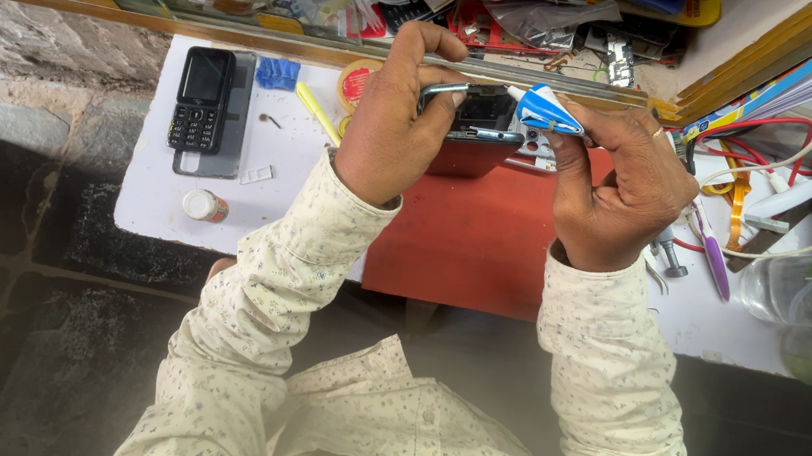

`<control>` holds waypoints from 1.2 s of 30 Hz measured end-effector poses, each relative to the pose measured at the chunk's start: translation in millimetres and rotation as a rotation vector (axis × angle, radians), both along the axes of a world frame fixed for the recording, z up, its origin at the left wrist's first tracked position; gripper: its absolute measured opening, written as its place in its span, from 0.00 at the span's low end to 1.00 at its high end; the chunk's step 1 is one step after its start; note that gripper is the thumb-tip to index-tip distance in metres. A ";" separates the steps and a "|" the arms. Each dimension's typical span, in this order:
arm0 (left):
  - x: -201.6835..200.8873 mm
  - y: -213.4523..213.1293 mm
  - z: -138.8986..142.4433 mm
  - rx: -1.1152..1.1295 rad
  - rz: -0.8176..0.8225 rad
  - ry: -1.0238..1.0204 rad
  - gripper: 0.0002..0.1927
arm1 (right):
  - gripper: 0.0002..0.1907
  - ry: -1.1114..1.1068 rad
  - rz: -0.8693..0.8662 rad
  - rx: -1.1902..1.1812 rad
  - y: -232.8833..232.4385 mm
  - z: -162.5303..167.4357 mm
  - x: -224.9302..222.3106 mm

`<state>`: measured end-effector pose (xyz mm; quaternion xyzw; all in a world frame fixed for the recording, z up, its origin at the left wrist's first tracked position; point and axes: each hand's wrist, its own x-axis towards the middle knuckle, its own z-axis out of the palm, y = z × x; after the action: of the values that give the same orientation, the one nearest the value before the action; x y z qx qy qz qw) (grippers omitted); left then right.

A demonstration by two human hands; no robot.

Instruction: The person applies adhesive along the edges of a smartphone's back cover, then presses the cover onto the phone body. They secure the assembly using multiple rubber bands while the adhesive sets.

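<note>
Cluttered white tabletop (258,202), red mat at centre: left hand (392,121) fingers clamp an opened phone (477,125) steady, upper centre, while right hand (622,185) fingers pinch a blue-white tube (547,112) to it.

Phone repair bench: tools (700,251), keypad phone (201,99).

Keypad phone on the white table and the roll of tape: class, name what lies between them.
In the head view, between the black keypad phone and the tape roll lie a blue scrap, a yellow stick and a small screw-like bit.
</note>
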<state>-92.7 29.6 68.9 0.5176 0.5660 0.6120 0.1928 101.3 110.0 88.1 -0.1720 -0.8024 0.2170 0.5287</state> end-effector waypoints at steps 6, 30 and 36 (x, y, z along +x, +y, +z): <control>0.2 -0.3 1.4 -0.024 0.010 -0.009 0.16 | 0.09 -0.002 0.006 -0.010 -0.8 -2.3 -1.6; -0.7 -0.4 2.5 -0.045 0.016 -0.007 0.16 | 0.09 0.030 0.008 -0.056 -4.9 -3.5 -2.9; -0.8 -0.7 3.4 -0.020 0.003 0.004 0.16 | 0.08 0.028 -0.031 -0.043 -4.6 -5.0 -1.0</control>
<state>-93.4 29.0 72.3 0.5160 0.5731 0.6057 0.1958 100.4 105.5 83.1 -0.1927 -0.7873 0.2283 0.5394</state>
